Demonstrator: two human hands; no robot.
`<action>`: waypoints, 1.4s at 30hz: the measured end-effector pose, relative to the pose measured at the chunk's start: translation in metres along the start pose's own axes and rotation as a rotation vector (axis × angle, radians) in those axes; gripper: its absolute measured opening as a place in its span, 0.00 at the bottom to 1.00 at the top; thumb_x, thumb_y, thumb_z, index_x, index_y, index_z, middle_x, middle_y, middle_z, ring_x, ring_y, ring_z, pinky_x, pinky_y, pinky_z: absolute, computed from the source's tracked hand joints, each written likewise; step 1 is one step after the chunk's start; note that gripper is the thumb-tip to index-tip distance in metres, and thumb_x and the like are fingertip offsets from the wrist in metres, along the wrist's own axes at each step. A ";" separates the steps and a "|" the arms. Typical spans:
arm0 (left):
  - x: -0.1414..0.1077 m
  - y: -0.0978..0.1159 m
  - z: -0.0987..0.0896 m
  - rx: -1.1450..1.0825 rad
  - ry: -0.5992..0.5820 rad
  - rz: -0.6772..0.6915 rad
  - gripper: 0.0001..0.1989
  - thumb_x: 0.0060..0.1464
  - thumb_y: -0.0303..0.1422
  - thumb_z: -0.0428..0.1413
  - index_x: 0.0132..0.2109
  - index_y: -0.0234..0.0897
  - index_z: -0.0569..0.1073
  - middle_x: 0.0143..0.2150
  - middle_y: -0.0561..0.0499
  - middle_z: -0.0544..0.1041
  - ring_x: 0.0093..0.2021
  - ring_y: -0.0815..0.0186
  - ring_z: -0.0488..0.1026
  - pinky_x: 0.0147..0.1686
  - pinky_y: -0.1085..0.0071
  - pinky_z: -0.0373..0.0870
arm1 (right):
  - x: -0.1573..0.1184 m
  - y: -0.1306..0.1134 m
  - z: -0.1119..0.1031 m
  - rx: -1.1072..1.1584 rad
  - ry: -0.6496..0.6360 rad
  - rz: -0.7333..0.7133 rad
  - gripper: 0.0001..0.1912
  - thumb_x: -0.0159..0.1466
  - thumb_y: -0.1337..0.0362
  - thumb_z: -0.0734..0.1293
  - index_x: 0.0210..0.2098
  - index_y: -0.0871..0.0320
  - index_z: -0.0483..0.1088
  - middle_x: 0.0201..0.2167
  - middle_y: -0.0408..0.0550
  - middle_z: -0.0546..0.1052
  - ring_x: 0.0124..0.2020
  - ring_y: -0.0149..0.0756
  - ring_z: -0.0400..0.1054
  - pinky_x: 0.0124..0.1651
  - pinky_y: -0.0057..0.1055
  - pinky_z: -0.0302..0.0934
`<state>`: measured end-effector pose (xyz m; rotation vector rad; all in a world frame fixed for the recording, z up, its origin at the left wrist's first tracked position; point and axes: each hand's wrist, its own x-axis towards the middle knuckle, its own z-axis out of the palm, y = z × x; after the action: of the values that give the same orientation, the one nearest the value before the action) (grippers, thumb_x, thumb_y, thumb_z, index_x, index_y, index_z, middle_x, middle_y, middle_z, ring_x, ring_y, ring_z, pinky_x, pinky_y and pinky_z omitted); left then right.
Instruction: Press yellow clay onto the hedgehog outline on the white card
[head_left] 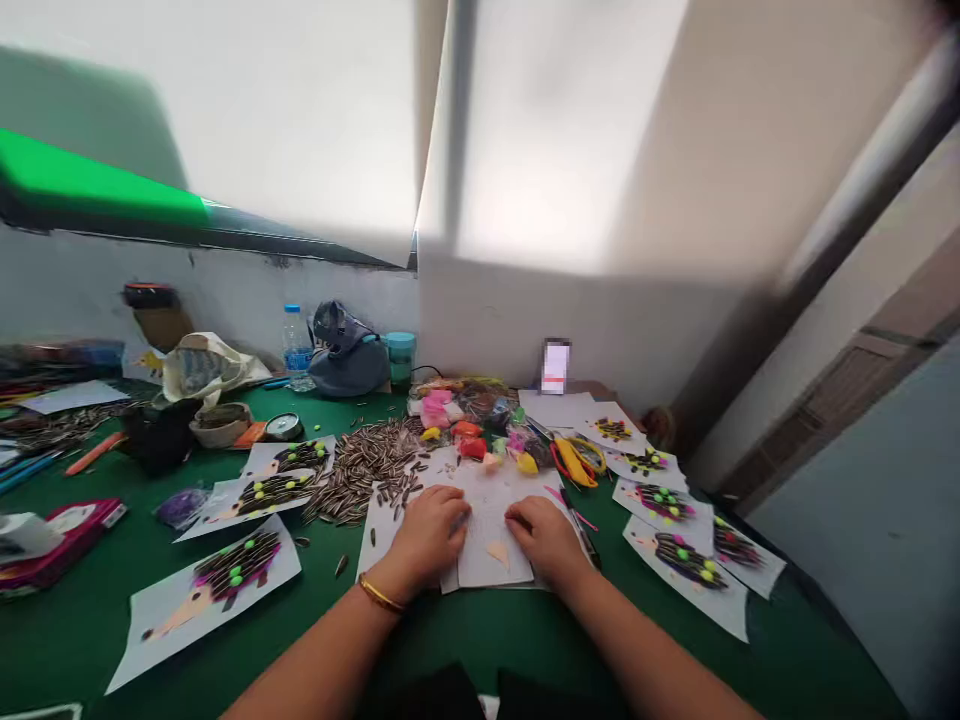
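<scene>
Both hands rest on the edges of a white sheet of paper (487,550) lying on other white paper. My left hand (435,530), wearing a yellow bracelet (381,594), has its fingers bent together at the sheet's left edge. At the right edge my right hand (546,540) mirrors it, fingers curled inward; the fingertips' undersides are hidden. A small peach-coloured paper cutout (497,553) lies on the sheet between them. Beside my right hand are a black pen (581,525) and a pink strip (585,521). Striped sunflower seeds (375,465) spread near my left hand.
Hedgehog pictures (217,585) with seed spines lie on the left, and more pictures (686,570) on the right. Yellow-handled scissors (576,462) and coloured clay lumps (472,443) sit behind the paper. A phone (555,367) and a water bottle (295,350) stand farther back.
</scene>
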<state>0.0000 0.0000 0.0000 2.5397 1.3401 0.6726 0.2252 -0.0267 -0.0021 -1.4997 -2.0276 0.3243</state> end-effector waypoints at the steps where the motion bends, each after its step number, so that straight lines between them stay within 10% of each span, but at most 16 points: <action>1: 0.000 0.000 0.000 0.000 -0.003 0.001 0.16 0.50 0.28 0.56 0.47 0.42 0.77 0.53 0.48 0.75 0.55 0.58 0.67 0.58 0.61 0.60 | -0.001 0.000 0.000 0.003 0.001 -0.002 0.07 0.62 0.70 0.64 0.35 0.58 0.75 0.35 0.48 0.76 0.41 0.39 0.68 0.46 0.32 0.58; 42: -0.001 0.004 -0.002 -0.008 -0.002 -0.035 0.13 0.52 0.28 0.56 0.45 0.44 0.76 0.51 0.49 0.76 0.54 0.60 0.68 0.56 0.62 0.60 | -0.002 0.008 0.011 -0.027 0.022 -0.082 0.09 0.64 0.66 0.65 0.37 0.54 0.78 0.35 0.47 0.77 0.41 0.38 0.68 0.47 0.33 0.60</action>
<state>0.0013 -0.0028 0.0033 2.5032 1.3753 0.6678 0.2259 -0.0238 -0.0154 -1.4251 -2.0772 0.2468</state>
